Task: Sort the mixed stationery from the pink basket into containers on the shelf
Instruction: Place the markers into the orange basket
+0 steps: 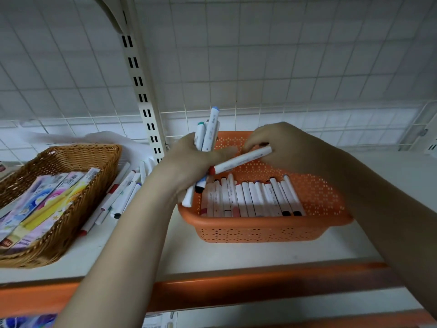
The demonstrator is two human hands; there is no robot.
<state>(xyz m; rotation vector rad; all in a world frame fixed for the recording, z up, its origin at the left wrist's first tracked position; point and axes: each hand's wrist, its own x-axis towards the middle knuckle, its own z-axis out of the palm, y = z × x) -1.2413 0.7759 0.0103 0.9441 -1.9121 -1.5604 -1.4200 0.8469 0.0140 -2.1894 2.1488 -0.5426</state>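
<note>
An orange perforated basket [260, 230] stands on the white shelf, with a row of several white markers [250, 200] lying side by side inside it. Over the basket's left rim, my left hand [189, 162] grips a bundle of white markers [208, 131] that stick up and down out of the fist. Above the basket, my right hand [281, 145] pinches one white marker with a red cap [241, 160], which lies slanted with its red end toward my left hand.
A wicker basket [78, 162] with colourful packets stands at the left. Several loose markers [118, 197] lie on the shelf between the two baskets. A slotted upright post [144, 95] and wire grid back the shelf. An orange rail [236, 285] edges the front.
</note>
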